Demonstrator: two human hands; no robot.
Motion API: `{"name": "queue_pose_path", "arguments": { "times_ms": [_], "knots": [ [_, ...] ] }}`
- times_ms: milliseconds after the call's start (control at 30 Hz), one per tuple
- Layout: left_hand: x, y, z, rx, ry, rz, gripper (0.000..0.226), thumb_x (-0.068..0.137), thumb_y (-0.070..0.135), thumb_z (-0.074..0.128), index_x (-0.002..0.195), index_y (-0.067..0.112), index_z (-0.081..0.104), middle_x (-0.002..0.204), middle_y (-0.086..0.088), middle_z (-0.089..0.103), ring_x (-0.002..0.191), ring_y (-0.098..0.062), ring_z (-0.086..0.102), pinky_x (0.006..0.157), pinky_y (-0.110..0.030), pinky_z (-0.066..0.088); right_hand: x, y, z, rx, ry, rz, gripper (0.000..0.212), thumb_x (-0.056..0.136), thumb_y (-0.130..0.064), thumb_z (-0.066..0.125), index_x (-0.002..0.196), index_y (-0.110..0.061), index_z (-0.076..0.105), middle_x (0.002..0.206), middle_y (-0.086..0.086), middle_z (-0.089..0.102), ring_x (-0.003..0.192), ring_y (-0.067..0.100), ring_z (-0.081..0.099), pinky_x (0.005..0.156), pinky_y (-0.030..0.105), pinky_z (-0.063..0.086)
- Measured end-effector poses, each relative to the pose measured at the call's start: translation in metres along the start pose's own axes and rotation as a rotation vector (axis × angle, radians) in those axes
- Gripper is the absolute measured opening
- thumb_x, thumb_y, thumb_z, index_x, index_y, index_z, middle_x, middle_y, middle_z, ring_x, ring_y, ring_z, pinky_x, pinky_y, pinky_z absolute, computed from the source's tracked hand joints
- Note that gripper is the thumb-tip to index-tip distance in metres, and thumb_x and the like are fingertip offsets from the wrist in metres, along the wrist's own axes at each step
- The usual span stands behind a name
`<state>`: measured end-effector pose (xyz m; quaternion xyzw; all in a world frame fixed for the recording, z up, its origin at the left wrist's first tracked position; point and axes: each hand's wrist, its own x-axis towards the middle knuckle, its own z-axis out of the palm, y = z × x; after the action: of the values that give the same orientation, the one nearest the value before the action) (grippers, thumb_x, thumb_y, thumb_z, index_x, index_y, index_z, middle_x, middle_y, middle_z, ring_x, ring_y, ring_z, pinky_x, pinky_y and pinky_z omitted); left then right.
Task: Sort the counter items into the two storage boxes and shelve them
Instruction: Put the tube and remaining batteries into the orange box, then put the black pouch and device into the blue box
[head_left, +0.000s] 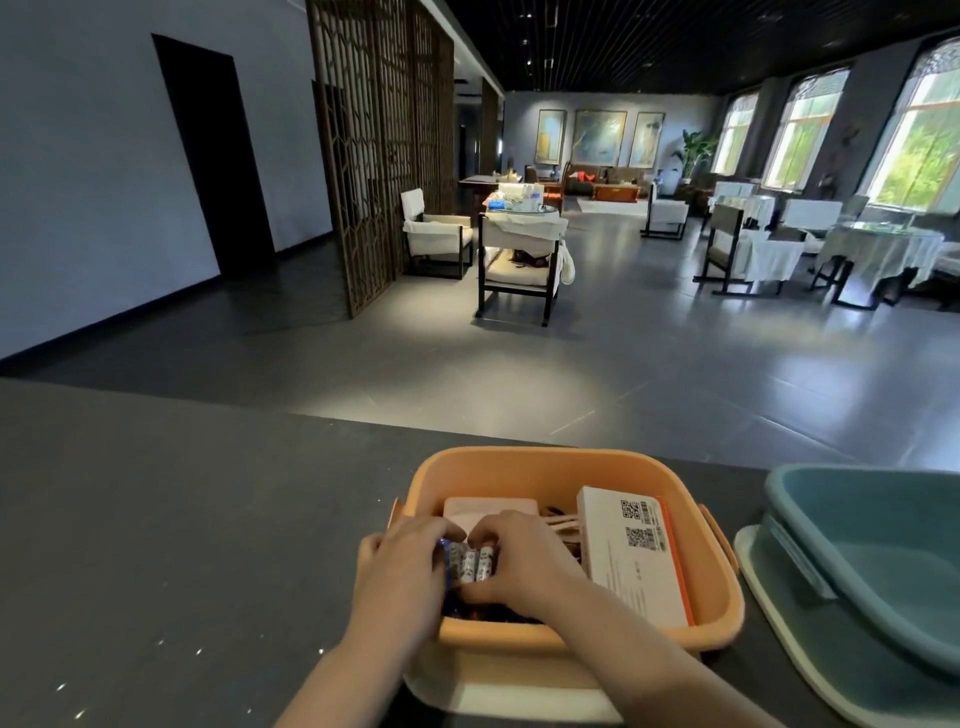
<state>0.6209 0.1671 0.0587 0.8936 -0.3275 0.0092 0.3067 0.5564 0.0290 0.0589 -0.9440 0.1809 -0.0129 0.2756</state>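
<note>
A dark table (156, 519) fronts a dim lounge of white chairs; near its right end sits an orange box (519, 467), where the left hand (400, 577) and right hand (524, 561) curl their fingers around a row of batteries (470, 564); a white carton (631, 556) lies inside at right; a teal box (872, 551) stands farther right.

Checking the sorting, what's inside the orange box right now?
Orange box: batteries held by both hands, a white carton, a pinkish packet. Hands hide the rest.

A restaurant or lounge hall: draped tables (883, 244), white-covered chairs (519, 260) (paintings (597, 137) beyond), dark counter (182, 519).
</note>
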Motion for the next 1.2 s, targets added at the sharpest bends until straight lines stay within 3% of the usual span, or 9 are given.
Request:
{"name": "queue_pose_path", "arguments": {
  "times_ms": [167, 400, 633, 733, 933, 1033, 1200],
  "knots": [
    [-0.001, 0.001, 0.003, 0.022, 0.031, -0.015, 0.032, 0.089, 0.013, 0.046, 0.101, 0.040, 0.060, 0.098, 0.024, 0.050, 0.107, 0.001, 0.046, 0.075, -0.023, 0.012, 0.000, 0.002, 0.000, -0.043, -0.037, -0.001, 0.047, 0.063, -0.038, 0.081, 0.106, -0.028, 0.065, 0.100, -0.004, 0.066, 0.090, 0.016, 0.059, 0.080, 0.031, 0.048],
    [-0.002, 0.004, 0.002, 0.032, 0.014, -0.009, 0.031, 0.090, 0.012, 0.044, 0.097, 0.038, 0.061, 0.095, 0.023, 0.051, 0.108, 0.000, 0.043, 0.074, -0.024, 0.012, 0.000, 0.000, 0.001, -0.029, -0.039, 0.003, 0.042, 0.064, -0.035, 0.080, 0.103, -0.028, 0.067, 0.096, -0.005, 0.067, 0.086, 0.016, 0.061, 0.078, 0.034, 0.052],
    [-0.004, 0.004, -0.002, 0.029, -0.017, 0.008, 0.029, 0.092, 0.017, 0.044, 0.103, 0.038, 0.060, 0.108, 0.022, 0.057, 0.113, 0.000, 0.042, 0.084, -0.026, 0.021, -0.010, 0.002, -0.004, -0.032, 0.062, 0.011, 0.059, 0.063, -0.048, 0.079, 0.117, -0.031, 0.060, 0.112, -0.011, 0.062, 0.101, 0.013, 0.058, 0.085, 0.033, 0.050],
    [-0.008, 0.008, -0.009, 0.004, -0.022, 0.020, 0.023, 0.093, 0.023, 0.048, 0.105, 0.039, 0.059, 0.108, 0.021, 0.057, 0.111, -0.001, 0.046, 0.087, -0.025, 0.024, -0.028, 0.005, -0.018, -0.101, 0.151, 0.001, 0.055, 0.070, -0.049, 0.069, 0.121, -0.037, 0.054, 0.120, -0.015, 0.058, 0.104, 0.011, 0.057, 0.085, 0.032, 0.049],
    [-0.049, 0.046, -0.014, -0.068, 0.071, 0.181, 0.015, 0.086, 0.028, 0.060, 0.098, 0.035, 0.064, 0.102, 0.019, 0.063, 0.101, -0.007, 0.056, 0.093, -0.033, 0.040, -0.125, 0.024, -0.042, -0.054, 0.472, 0.034, 0.041, 0.079, -0.046, 0.060, 0.119, -0.041, 0.053, 0.112, -0.027, 0.052, 0.101, -0.003, 0.050, 0.079, 0.018, 0.043],
    [-0.083, 0.073, 0.002, -0.181, -0.025, 0.301, 0.016, 0.083, 0.021, 0.067, 0.096, 0.030, 0.068, 0.099, 0.015, 0.065, 0.097, -0.009, 0.059, 0.089, -0.035, 0.047, -0.196, 0.045, -0.032, 0.021, 0.630, 0.157, 0.041, 0.075, -0.042, 0.058, 0.116, -0.039, 0.057, 0.105, -0.027, 0.053, 0.098, -0.004, 0.051, 0.081, 0.018, 0.045],
    [-0.128, 0.136, 0.043, -0.239, -0.216, 0.446, 0.017, 0.078, 0.016, 0.073, 0.088, 0.029, 0.070, 0.093, 0.012, 0.067, 0.093, -0.014, 0.063, 0.085, -0.033, 0.048, -0.298, 0.093, -0.040, 0.016, 0.662, 0.405, 0.042, 0.076, -0.040, 0.062, 0.118, -0.034, 0.059, 0.108, -0.025, 0.054, 0.106, -0.003, 0.054, 0.090, 0.016, 0.044]
  ]
}}
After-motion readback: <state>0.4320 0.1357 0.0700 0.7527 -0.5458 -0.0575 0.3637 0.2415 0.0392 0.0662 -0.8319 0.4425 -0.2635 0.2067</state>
